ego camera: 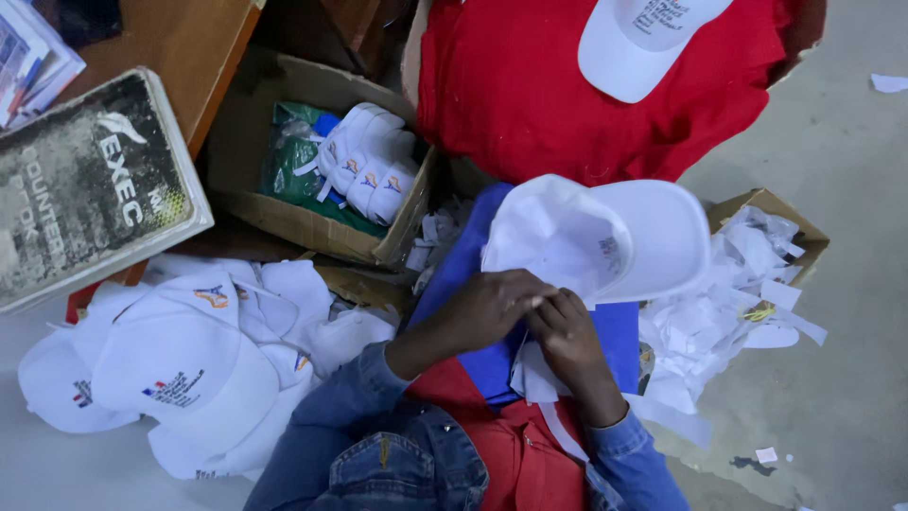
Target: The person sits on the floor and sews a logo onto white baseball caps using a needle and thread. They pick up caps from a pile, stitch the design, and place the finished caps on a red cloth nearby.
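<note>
**Ana:** White cap (605, 237) sits upside-down in the person's lap, right? On top of the blue cloth (473, 255)?

**Ben:** Yes, crown toward the left, brim toward the right, resting over the blue cloth and the red fabric (515, 454) beneath it.

**Ana:** And the hands?

**Ben:** Both meet at the cap's near edge. The left hand (487, 308) has its grip pinched shut on the cap's rim, fingers curled over it. The right hand (567, 336) touches the left, fingertips closed on the same edge, with white paper strips (534, 374) under it.

**Ana:** What lies around?

**Ben:** A heap of finished white caps (180, 369) on the floor to the left, some with small coloured emblems. Behind them, a cardboard box (312, 227) holding a nested stack of caps (369, 161) over green plastic. Right of the lap, another small box (785, 218) overflowing with paper scraps (719, 312).

**Ana:** Farther back?

**Ben:** A red cloth pile (530, 85) with one more white cap (634, 38) resting on it, and a large book (85, 180) at the left.
</note>
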